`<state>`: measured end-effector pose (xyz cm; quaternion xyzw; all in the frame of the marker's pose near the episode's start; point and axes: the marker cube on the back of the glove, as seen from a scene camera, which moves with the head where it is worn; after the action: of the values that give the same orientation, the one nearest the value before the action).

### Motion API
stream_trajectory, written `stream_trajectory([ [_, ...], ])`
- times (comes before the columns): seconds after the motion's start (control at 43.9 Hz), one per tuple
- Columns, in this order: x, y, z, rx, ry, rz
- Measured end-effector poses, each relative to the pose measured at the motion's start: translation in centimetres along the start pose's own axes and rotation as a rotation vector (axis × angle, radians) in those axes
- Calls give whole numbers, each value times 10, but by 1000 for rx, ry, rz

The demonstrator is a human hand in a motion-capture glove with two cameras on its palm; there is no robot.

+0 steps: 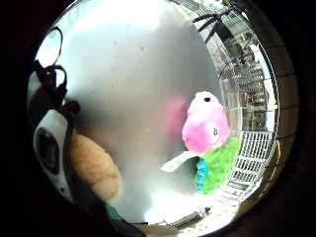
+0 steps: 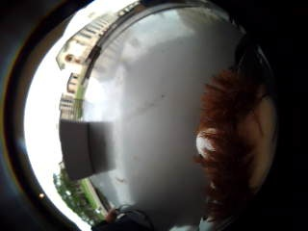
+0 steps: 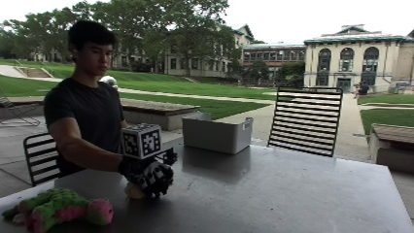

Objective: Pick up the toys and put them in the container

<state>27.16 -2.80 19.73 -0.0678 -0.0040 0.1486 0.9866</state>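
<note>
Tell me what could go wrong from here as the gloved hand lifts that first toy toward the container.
1. The right hand closes over a small tan plush toy that mostly hides beneath it, so the hold can't be judged; it may slip on lifting.
2. The grey container sits far across the table, so a drop on the way is possible.
3. The pink and green plush toy lies near the table's edge and could get nudged off.

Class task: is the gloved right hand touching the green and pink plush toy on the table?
Apart. The outside view shows bare table between the gloved right hand and the green and pink plush toy.

table [image 3: 271,189] | on it: container [image 3: 216,133], green-pink plush toy [image 3: 58,208], tan toy [image 3: 134,191]
</note>
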Motion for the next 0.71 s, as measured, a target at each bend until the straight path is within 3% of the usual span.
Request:
stream_trajectory([
  [0.296,-35,-11,-57,24,10,56],
  [0.593,-149,-11,-180,114,-17,2],
  [0.707,-226,-4,-236,146,-27,-54],
])
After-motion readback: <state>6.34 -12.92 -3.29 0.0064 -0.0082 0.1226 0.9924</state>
